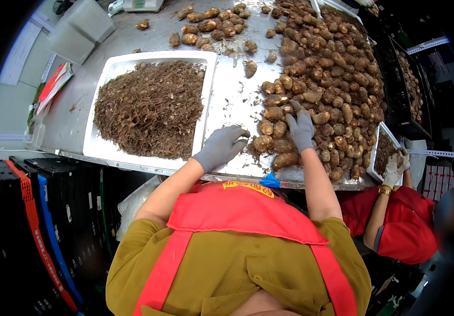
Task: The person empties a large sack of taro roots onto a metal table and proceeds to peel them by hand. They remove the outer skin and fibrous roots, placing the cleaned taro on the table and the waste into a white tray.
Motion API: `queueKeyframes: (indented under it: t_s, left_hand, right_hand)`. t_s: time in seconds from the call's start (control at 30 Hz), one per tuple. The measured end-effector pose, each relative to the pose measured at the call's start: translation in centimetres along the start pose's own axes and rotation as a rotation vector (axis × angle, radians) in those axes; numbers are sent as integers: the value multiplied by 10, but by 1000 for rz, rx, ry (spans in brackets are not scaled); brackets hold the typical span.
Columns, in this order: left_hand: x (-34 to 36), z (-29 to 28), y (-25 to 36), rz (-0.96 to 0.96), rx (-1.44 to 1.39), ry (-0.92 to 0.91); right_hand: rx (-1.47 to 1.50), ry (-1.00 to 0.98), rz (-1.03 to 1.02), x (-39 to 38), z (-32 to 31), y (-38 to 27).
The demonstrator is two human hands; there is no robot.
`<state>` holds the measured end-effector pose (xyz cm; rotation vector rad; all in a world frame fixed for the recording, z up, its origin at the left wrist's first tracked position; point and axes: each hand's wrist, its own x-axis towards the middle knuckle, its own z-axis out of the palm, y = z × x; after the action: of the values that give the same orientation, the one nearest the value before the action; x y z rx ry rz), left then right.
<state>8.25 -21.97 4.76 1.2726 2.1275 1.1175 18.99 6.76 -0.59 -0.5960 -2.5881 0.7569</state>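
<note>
My left hand (221, 145) in a grey glove is at the steel table (77, 137), just right of a white foam tray (211, 79) full of brown fibrous scraps (148, 108), its slightly curved fingers apart. My right hand (300, 126), also gloved, reaches into a large heap of brown hairy tubers (337, 68), fingers parted and bent over those at the heap's near-left side. I cannot see anything held in either hand. A blue scrap (270, 180) lies at the front edge, between my forearms.
Loose tubers (208, 26) lie at the back. Translucent bins (77, 37) stand back left, black crates (53, 221) below left. At right are a crate of tubers (398, 79) and a co-worker's gloved hands (395, 168) at a smaller foam tray (382, 145).
</note>
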Motion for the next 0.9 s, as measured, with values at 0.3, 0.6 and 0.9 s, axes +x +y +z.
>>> queueKeyframes:
  t_s: [0.3,0.6,0.9]
  left_hand:
    - [5,-1,5,-155,-31,67]
    - [9,1,8,-374,-100,149]
    - [49,-1,5,-487,-646,265]
  right_hand:
    - [41,99,-6,72,-9,-65]
    - [-298,-482,80,197,77,-96]
    - [1125,-500,159,156,55,-93]
